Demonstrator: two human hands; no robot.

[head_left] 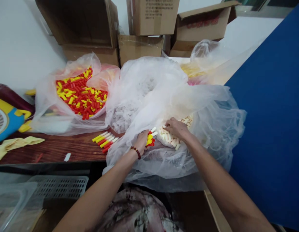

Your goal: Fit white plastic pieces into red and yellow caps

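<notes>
My left hand (141, 141), with a beaded bracelet at the wrist, is closed around a bundle of short red and yellow plastic tubes (150, 140). White ends stick out of a few of them. My right hand (176, 127) reaches into an open clear plastic bag full of small cream-white cylinders (174, 141). Its fingers are curled down among the pieces, and whatever lies between the fingertips is hidden. To the left of my left hand, a row of assembled red and yellow tubes with white or clear ends (105, 140) lies on the wooden table (76, 148).
A bag of loose red and yellow tubes (81, 96) stands at back left, beside a bag of clear caps (122, 117). Cardboard boxes (141, 48) are stacked behind. A blue panel (270, 129) borders the right. A white plastic basket (59, 185) sits below the table edge.
</notes>
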